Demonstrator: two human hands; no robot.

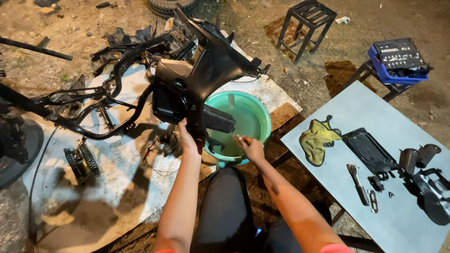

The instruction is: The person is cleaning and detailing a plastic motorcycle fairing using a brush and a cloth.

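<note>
My left hand point(187, 138) grips the lower edge of a large black plastic scooter body panel point(197, 75), holding it upright over a green basin point(255, 112). The panel's lower part dips into the basin. My right hand point(251, 146) is closed around a small brush-like object at the basin's near rim; what it is stays hard to tell. My knee in dark trousers point(225, 206) sits just below the basin.
A black scooter frame point(93, 107) lies on a white sheet point(117, 187) to the left. On the grey table point(328, 187) at right lie a yellow rag point(316, 138), black parts point(370, 150) and tools point(358, 185). Beyond stand a metal stool point(307, 23) and a blue tool tray point(398, 58).
</note>
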